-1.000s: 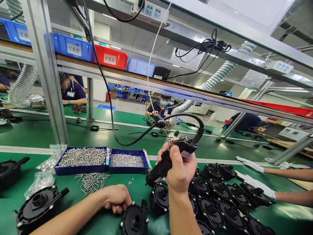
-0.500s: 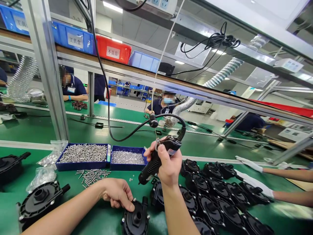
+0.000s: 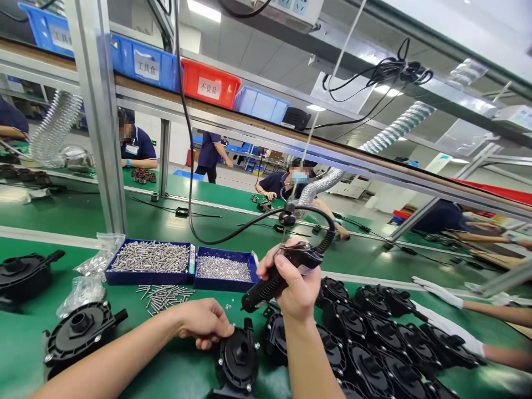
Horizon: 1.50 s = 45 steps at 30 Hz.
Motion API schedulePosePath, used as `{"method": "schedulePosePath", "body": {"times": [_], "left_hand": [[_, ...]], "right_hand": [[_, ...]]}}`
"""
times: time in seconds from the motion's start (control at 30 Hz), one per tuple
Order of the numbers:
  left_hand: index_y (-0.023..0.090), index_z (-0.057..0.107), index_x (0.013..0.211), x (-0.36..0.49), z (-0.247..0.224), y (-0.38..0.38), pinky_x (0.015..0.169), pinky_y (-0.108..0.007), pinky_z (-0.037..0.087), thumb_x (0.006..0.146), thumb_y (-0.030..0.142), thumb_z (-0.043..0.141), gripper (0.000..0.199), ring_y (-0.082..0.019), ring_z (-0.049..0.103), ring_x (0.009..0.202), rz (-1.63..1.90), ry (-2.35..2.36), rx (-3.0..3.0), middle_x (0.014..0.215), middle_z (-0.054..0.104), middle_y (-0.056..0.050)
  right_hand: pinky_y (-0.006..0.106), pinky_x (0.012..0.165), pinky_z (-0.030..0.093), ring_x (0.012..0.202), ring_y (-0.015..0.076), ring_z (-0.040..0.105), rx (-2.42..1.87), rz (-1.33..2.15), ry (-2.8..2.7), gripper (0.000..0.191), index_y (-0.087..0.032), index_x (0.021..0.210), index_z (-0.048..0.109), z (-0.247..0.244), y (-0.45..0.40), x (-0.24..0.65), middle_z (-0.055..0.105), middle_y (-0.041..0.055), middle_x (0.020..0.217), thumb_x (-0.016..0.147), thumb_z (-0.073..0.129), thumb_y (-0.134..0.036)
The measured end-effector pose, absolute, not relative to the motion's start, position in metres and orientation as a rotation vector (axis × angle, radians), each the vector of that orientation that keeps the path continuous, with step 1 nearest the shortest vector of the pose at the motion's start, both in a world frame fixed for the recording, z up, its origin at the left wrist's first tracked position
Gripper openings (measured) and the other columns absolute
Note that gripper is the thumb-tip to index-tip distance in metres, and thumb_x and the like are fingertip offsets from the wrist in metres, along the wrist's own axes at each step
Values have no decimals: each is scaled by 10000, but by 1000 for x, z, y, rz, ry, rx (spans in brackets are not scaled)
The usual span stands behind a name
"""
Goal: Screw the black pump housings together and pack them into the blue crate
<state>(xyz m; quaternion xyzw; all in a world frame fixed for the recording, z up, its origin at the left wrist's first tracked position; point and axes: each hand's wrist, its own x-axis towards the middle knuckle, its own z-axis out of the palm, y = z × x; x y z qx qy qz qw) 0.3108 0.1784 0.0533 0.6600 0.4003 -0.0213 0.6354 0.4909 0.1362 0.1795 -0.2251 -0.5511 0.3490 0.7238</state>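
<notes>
Right hand (image 3: 300, 291) wraps one screwdriver (image 3: 263, 292); left hand (image 3: 203, 323), nearly closed, pinches at one housing (image 3: 238, 363), hold unclear; beyond that housing, two blue trays (image 3: 149, 278).

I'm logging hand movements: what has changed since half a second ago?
The left hand moved from touching the top of the round black plastic housing outward to its rim. A dark-clothed person in the background moved rightward. The right hand still grips the black corded power tool; the dark-blue plastic tray of silver screws stayed put.
</notes>
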Motion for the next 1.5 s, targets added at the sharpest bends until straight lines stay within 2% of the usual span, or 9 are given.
{"method": "schedulePosePath", "body": {"times": [0.1,0.2,0.43,0.67,0.8,0.93,1.13,1.3,1.5], "left_hand": [[203,726,1032,308,49,177,752,-347,561,929,283,589,190,-243,742,829,201,1128,1993,899,758,-64],[212,760,1117,309,39,177,998,-394,499,896,163,622,265,-307,686,1158,359,1238,2174,1170,731,-113],[193,778,1020,333,16,174,959,-418,521,988,296,587,219,-325,700,1069,363,1301,2267,1095,715,-123],[140,712,1063,341,20,170,1045,-467,475,914,102,529,239,-341,646,1166,270,1242,2162,1249,664,-185],[200,672,857,331,28,172,778,-343,547,902,221,563,120,-234,689,817,138,1115,1845,848,702,-59],[214,566,684,328,25,178,402,-244,311,806,353,635,198,-124,421,401,-88,988,1451,566,510,27],[197,532,665,323,32,188,362,-190,163,719,496,778,391,-52,312,389,-113,867,1166,595,466,52],[186,646,777,310,48,191,370,-188,321,562,720,929,641,-100,488,484,-90,782,1226,606,542,37],[228,591,802,318,42,181,394,-216,401,310,677,1014,790,-102,481,479,-51,816,1266,575,582,72]], "right_hand": [[251,481,505,555,181,691,-492,731,-1216,233,-264,1032,547,182,134,494,685,-40,715,916,749,-256],[244,483,501,545,165,677,-487,722,-1217,221,-265,1026,553,183,131,494,690,-41,711,917,743,-240],[241,470,494,526,162,662,-506,708,-1222,237,-256,1013,540,183,133,489,678,-40,696,905,750,-240],[273,491,510,522,174,658,-538,716,-1225,261,-253,1019,529,183,132,489,655,-41,676,895,758,-256],[283,489,515,511,171,646,-555,694,-1197,247,-261,1008,541,186,128,490,672,-39,687,889,756,-246],[282,501,518,525,168,645,-540,679,-1210,238,-268,1024,550,186,126,491,675,-39,696,896,751,-258],[249,470,481,528,161,643,-529,799,-1229,257,-260,1029,531,182,130,493,656,-34,712,901,753,-280],[228,415,464,463,146,616,-434,986,-1296,340,-259,990,499,176,136,495,647,-48,708,861,801,-347],[215,394,448,427,138,599,-366,1143,-1327,416,-262,951,448,170,140,493,649,-56,676,827,831,-367]]}}
